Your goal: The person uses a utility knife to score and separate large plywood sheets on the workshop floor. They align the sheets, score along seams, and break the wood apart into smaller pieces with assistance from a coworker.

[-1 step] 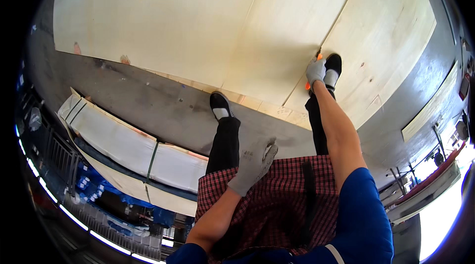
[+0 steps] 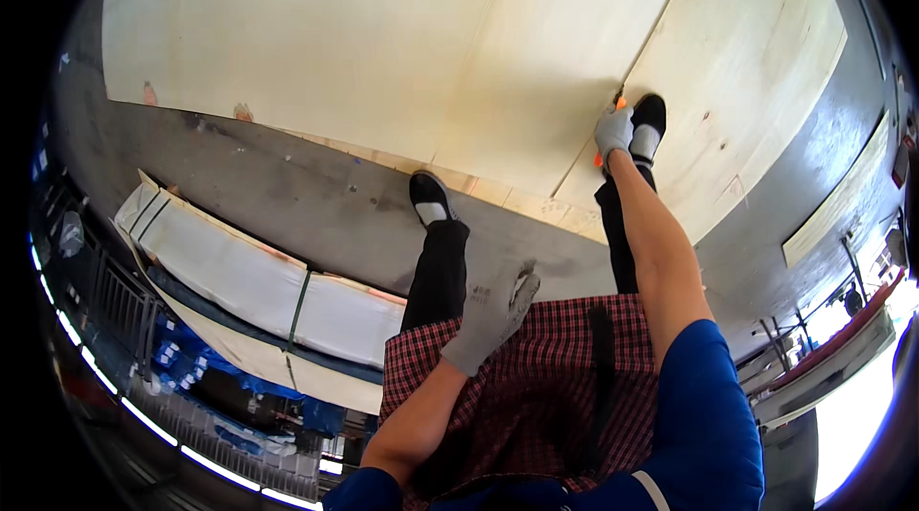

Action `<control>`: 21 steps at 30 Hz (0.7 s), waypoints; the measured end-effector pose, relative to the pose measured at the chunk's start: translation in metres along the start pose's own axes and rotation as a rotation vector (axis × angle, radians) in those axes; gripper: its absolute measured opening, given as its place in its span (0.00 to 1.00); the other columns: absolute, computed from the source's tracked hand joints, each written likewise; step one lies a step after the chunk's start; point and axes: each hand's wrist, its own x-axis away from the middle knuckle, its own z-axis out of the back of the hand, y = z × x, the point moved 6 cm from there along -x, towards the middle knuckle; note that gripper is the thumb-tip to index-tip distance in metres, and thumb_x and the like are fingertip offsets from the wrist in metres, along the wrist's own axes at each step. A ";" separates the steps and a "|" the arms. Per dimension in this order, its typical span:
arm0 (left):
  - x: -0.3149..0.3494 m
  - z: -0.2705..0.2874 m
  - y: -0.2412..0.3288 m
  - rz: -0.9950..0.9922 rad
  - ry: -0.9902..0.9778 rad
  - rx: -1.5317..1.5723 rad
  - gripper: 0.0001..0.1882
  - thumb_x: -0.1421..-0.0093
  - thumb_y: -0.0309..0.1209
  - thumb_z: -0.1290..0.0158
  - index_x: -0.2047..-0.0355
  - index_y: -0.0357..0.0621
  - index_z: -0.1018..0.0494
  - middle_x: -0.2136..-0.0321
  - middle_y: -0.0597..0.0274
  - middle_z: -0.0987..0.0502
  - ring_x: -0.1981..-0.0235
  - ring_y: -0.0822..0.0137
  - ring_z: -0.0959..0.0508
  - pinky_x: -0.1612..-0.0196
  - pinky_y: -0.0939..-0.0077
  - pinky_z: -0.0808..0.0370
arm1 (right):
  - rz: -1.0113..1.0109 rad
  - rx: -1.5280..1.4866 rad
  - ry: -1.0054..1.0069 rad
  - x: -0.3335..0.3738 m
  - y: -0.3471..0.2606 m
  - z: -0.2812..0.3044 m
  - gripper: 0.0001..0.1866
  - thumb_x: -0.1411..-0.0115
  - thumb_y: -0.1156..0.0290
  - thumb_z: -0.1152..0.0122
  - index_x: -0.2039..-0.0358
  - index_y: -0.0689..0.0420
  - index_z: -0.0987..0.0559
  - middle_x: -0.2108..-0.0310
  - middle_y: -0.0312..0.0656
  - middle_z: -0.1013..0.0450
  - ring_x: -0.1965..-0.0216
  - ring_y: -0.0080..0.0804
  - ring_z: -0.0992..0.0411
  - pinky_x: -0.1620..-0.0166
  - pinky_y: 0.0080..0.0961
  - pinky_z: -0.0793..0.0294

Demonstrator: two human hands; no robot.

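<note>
My right hand (image 2: pixel 614 131), in a grey glove, is closed around an orange utility knife (image 2: pixel 599 160). Its dark tip meets a long straight line in a pale plywood sheet (image 2: pixel 364 52); most of the handle is hidden by my fingers. My right shoe (image 2: pixel 649 113) stands on the sheet, just right of that hand. My left hand (image 2: pixel 488 320), also in a grey glove, hovers before my red checked apron (image 2: pixel 536 367) with its fingers stretched out and nothing visible in it.
My left shoe (image 2: pixel 427 188) rests on the grey floor (image 2: pixel 316 186) beside the sheet's near edge. A low strapped stack of white-topped boards (image 2: pixel 230 262) lies behind on the left. At the right, a narrow wooden strip (image 2: pixel 833 205) lies on the floor.
The whole view has shifted very slightly. My hands and the knife keep the same positions on and above the sheet.
</note>
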 end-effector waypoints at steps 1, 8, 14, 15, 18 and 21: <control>0.000 0.005 -0.001 -0.009 -0.002 -0.005 0.12 0.39 0.30 0.49 0.57 0.36 0.28 0.63 0.49 0.23 0.63 0.54 0.22 0.60 0.67 0.26 | 0.001 -0.029 0.008 0.007 0.000 0.000 0.19 0.37 0.58 0.56 0.58 0.64 0.35 0.64 0.66 0.27 0.60 0.63 0.27 0.58 0.48 0.27; 0.005 0.021 -0.008 -0.043 -0.014 -0.022 0.13 0.39 0.32 0.48 0.58 0.36 0.29 0.65 0.49 0.22 0.63 0.53 0.22 0.61 0.64 0.25 | -0.065 -0.092 -0.079 0.100 0.079 -0.071 0.18 0.35 0.57 0.58 0.57 0.61 0.38 0.68 0.65 0.27 0.63 0.64 0.28 0.60 0.53 0.29; 0.011 0.020 -0.015 -0.081 -0.061 -0.108 0.14 0.40 0.33 0.48 0.58 0.36 0.29 0.65 0.49 0.23 0.64 0.53 0.22 0.62 0.65 0.26 | -0.155 -0.102 -0.134 0.172 0.125 -0.109 0.17 0.34 0.55 0.61 0.59 0.58 0.39 0.68 0.66 0.27 0.64 0.66 0.29 0.62 0.56 0.32; 0.012 0.019 -0.016 -0.103 -0.068 -0.136 0.14 0.39 0.33 0.48 0.58 0.35 0.29 0.65 0.49 0.23 0.64 0.53 0.22 0.62 0.66 0.26 | -0.162 -0.096 -0.154 0.181 0.131 -0.111 0.17 0.34 0.55 0.61 0.59 0.57 0.39 0.68 0.66 0.28 0.64 0.67 0.29 0.62 0.56 0.32; 0.011 0.019 -0.012 -0.055 -0.072 -0.104 0.14 0.40 0.32 0.47 0.58 0.35 0.29 0.65 0.49 0.23 0.65 0.53 0.22 0.62 0.65 0.26 | -0.172 -0.090 -0.167 0.191 0.138 -0.117 0.17 0.34 0.55 0.61 0.60 0.57 0.40 0.68 0.67 0.28 0.64 0.67 0.29 0.63 0.56 0.32; 0.011 0.016 -0.007 -0.093 -0.089 -0.131 0.13 0.41 0.31 0.47 0.59 0.35 0.29 0.65 0.49 0.23 0.65 0.53 0.22 0.63 0.64 0.26 | -0.158 -0.120 -0.177 0.194 0.139 -0.116 0.16 0.34 0.55 0.61 0.59 0.57 0.40 0.69 0.67 0.28 0.64 0.67 0.29 0.64 0.55 0.32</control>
